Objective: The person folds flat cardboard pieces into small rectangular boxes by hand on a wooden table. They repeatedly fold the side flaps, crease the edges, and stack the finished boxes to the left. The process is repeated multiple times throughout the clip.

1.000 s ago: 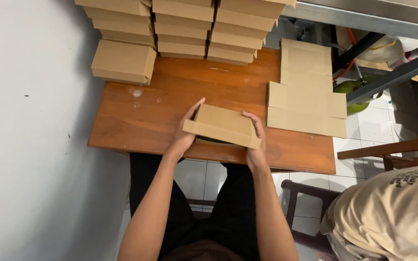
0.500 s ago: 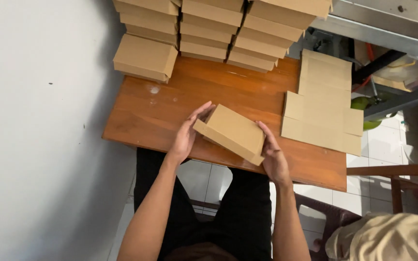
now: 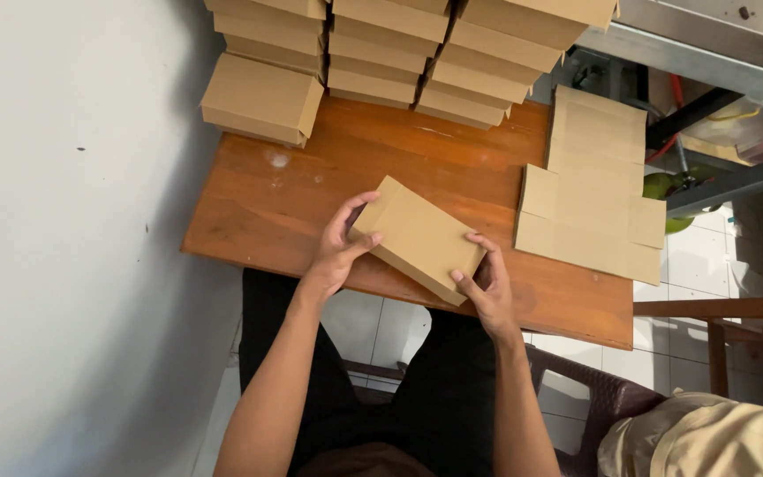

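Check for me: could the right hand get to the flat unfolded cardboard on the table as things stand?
Probably yes, once it lets go. The flat cardboard lies on the table just beside the right hand, nothing between them, but that hand is now gripping the folded box.

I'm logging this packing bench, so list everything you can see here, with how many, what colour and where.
Folded box: one, brown, held over the table's near edge.
Stacked boxes: many, brown, table's far edge.
Single box: one, brown, far left, by the stacks.
Flat cardboard blanks: a pile, brown, table's right end.
Table: one, reddish wood.
Chair: one, dark, lower right.
Another person's beige shirt: lower right corner.
Left hand: grips the box's left end.
Right hand: grips its right end.
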